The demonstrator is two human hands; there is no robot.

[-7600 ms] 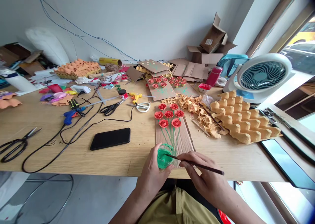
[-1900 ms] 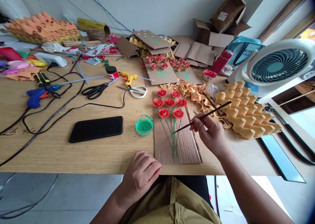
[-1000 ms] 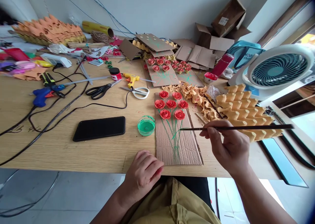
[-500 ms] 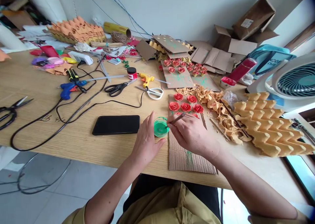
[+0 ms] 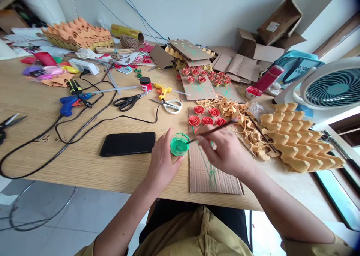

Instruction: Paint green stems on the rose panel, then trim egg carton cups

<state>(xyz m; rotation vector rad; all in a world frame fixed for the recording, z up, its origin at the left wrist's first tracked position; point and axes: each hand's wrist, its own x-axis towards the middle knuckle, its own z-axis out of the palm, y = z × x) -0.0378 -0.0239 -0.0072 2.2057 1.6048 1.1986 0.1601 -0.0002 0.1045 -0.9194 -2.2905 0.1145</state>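
A small clear jar of green paint [image 5: 179, 145] stands on the table, steadied by my left hand [image 5: 162, 157], its fingers and thumb curved round the left and near sides. My right hand [image 5: 228, 151] pinches a dark, thin paintbrush [image 5: 216, 129]; the brush slants down to the left, its tip at the jar's right rim. Beneath my right hand lies a corrugated cardboard piece [image 5: 198, 175] streaked with green. Several red paper roses [image 5: 207, 121] sit on its far end, some partly hidden by my right hand.
A black phone [image 5: 127, 144] lies left of the jar. Beyond it are black scissors [image 5: 131, 101], white-handled scissors [image 5: 172, 106], a yellow glue gun [image 5: 162, 90] and a blue glue gun [image 5: 69, 104] with its cord. Egg-carton trays [image 5: 298, 139] and a fan [image 5: 334, 87] stand at right.
My right hand has drawn the brush back to the right, from inside the jar to its rim, and the brush now lies flatter. The left hand stays at the jar; the view has shifted slightly.
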